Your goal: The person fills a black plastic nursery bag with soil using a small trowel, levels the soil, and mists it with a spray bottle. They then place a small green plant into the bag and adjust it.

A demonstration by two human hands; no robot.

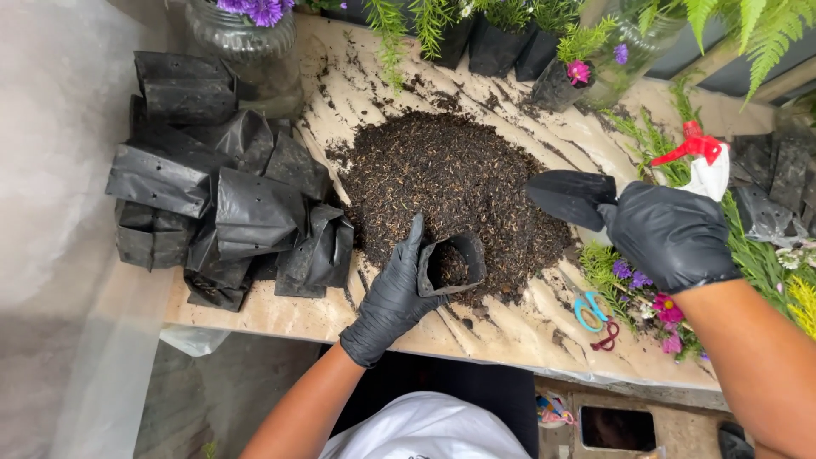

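My left hand (pixel 389 299), in a black glove, holds a small black plastic nursery bag (pixel 450 264) open at the near edge of a dark soil heap (pixel 450 174). A little soil lies inside the bag. My right hand (pixel 670 234), also in a black glove, grips a black trowel (pixel 569 197) whose blade rests at the right side of the heap, pointing left. Both hands are over a light stone tabletop (pixel 510 331).
A pile of empty black bags (pixel 223 204) lies at the left. A glass jar with purple flowers (pixel 248 38) stands at the back left, potted plants (pixel 501 34) at the back. A red-and-white spray bottle (pixel 701 161), blue-handled scissors (pixel 586 310) and cut flowers (pixel 654 306) lie at the right.
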